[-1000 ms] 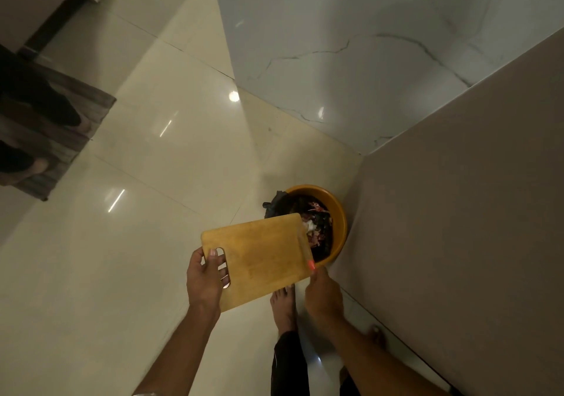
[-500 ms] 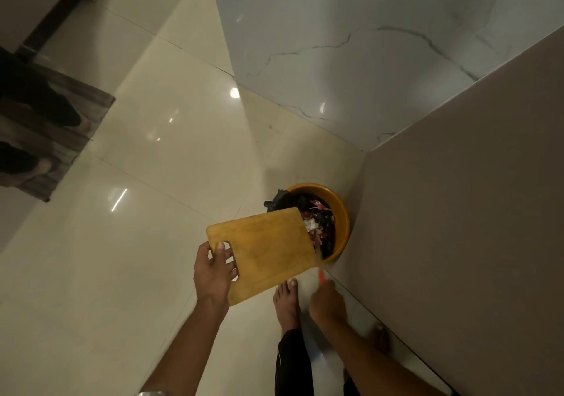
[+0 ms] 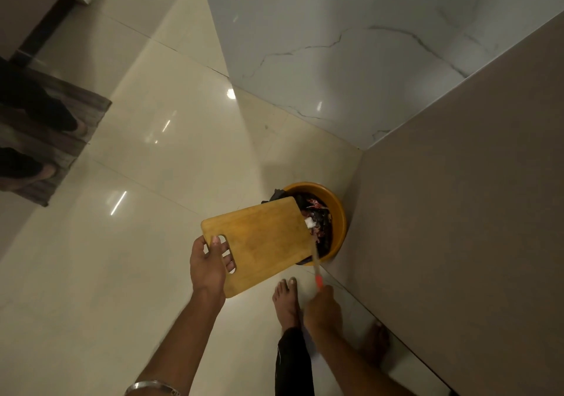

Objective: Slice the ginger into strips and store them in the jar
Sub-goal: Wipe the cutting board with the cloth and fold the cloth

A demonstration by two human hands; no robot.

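Underfoot, glossy cream floor tiles [image 3: 171,157], orange bin [image 3: 337,209] in marble-walled corner.

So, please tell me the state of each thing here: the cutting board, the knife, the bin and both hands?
Cutting board: held tilted, far edge over the bin, surface looks bare.
Knife: along the board's right edge, blade blurred.
Bin: on the floor in the corner, open, holding waste.
Left hand: grips the board at its handle hole.
Right hand: holds the knife's orange handle.
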